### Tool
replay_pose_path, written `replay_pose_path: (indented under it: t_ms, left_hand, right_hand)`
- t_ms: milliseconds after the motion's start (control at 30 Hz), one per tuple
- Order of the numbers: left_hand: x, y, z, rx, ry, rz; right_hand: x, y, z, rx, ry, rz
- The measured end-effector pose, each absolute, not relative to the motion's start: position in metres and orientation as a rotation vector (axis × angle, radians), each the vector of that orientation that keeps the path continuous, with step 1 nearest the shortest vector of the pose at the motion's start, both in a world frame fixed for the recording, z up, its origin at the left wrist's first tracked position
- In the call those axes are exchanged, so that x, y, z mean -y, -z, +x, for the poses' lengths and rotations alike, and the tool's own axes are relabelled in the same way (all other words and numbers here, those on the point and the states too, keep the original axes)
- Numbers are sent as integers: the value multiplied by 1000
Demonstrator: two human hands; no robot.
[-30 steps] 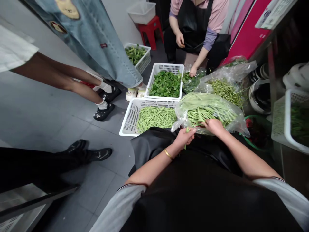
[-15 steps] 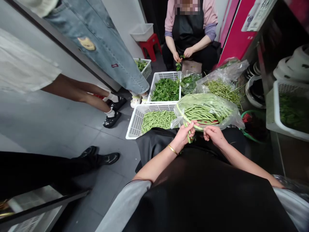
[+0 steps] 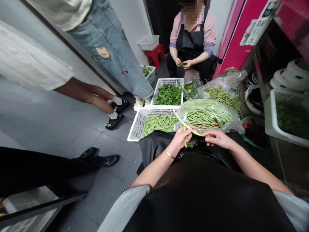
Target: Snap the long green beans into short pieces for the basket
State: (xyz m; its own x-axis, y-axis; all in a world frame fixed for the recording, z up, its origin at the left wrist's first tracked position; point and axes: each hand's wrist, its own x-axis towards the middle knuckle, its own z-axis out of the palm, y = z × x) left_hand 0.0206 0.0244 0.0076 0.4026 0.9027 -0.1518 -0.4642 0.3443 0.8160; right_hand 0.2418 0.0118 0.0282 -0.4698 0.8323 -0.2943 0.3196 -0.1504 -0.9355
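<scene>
From far away, I see what looks like a working kitchen: a white plastic basket [image 3: 138,124] of short green beans [image 3: 159,124], another white basket [image 3: 171,81] of dark leafy greens [image 3: 168,95], a person [image 3: 209,29] in a shiny black apron [image 3: 190,43], and a grey tiled floor [image 3: 113,180].

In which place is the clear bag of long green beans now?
The clear bag lies right of centre in the head view, just beyond the right hand, immediately right of the white basket of short beans.

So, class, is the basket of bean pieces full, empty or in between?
In between: bean pieces lie heaped in the basket, but its slotted wall at the picture's left shows bare above them.
</scene>
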Motion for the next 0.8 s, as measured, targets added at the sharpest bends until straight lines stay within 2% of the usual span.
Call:
replay_pose_path:
  t_ms: [167, 367, 533, 633, 733, 800]
  left_hand:
    - [-23, -13, 26, -741, -979, 772]
    - [-17, -19, 38, -655, -1110, 630]
    - [-14, -18, 31, -506, -824, 736]
    - [-13, -16, 33, -512, -702, 783]
    - [-11, -15, 39, -592, -700, 766]
    - [-9, -16, 41, -662, -706, 686]
  right_hand:
    - [0, -43, 223, 2025, -1276, -1255]
    - [-31, -20, 213, 1067, -1185, -1122]
    - [-30, -25, 234, 1429, -1579, -1098]
    - [-15, -30, 225, 1421, -1626, -983]
    - [-12, -26, 205, 1501, -1399, -1053]
    - [-19, -18, 197, 1676, -1038, -1212]
